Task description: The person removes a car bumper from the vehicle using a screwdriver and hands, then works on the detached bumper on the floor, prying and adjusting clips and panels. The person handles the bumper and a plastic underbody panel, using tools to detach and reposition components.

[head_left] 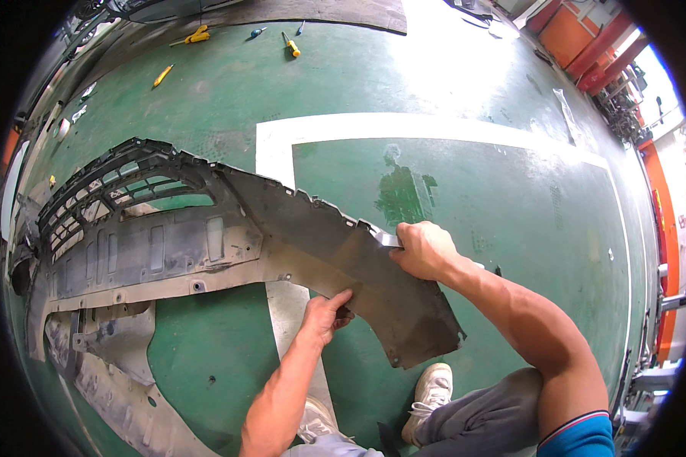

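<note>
A dark, dusty car bumper cover [297,236] stretches from the far left to the middle, with its inner side and grille openings facing me. My left hand [328,314] grips its lower edge, thumb on the near face and fingers curled underneath. At the upper edge of the right end, my right hand [425,250] is closed around a flat silver-grey piece [388,239] whose kind I cannot make out. That piece lies against the bumper's edge. The far end of the bumper cover bends away at the left rim of the picture.
Screwdrivers with yellow handles [292,47] and blue handles [258,33] lie on the green floor [343,84] ahead, near a yellow cutter [162,75]. A white painted line [404,126] crosses the floor. My shoes [434,392] stand close below the bumper's right end.
</note>
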The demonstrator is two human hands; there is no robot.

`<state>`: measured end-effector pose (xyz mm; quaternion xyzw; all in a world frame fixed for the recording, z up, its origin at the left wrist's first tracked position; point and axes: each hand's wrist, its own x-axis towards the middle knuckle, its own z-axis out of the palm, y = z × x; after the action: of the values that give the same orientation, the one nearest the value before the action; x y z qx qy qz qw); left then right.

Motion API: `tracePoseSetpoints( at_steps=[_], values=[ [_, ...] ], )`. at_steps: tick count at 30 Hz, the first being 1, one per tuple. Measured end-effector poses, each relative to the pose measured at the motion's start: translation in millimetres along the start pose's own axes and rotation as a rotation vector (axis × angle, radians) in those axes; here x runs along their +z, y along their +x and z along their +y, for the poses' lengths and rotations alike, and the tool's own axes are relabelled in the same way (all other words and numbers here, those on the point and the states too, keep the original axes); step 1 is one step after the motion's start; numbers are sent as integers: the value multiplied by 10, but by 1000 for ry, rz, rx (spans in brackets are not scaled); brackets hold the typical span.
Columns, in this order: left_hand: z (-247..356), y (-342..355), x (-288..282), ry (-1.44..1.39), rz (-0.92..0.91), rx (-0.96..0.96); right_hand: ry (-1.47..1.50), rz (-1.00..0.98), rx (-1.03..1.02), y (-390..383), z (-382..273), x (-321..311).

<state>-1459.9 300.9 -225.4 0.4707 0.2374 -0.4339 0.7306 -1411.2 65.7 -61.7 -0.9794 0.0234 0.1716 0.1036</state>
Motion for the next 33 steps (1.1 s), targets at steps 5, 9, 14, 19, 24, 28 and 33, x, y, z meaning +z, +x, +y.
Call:
tracePoseSetpoints(
  at_steps=[5, 9, 14, 19, 24, 28, 33],
  values=[
    [-128, -87, -5, -78, 1, 38, -26, -9, 9, -34, -39, -8],
    [-125, -165, -37, -121, -48, 62, -45, -69, 9, -101, -179, -236],
    [-121, -181, -83, -186, -98, 78, -90, -49, 21, -126, -359, -779],
    [-140, -162, -69, -238, -120, 93, -339, -150, -215, -168, -681, -585],
    [-137, -141, -103, -257, -175, 90, -508, -283, -326, -20, -989, 116],
    [-151, -96, -118, -270, -174, 85, -618, -359, -408, 33, -961, 352],
    [-182, -37, -116, -248, -148, 91, -635, -360, -434, 24, -891, 452]
  ],
)
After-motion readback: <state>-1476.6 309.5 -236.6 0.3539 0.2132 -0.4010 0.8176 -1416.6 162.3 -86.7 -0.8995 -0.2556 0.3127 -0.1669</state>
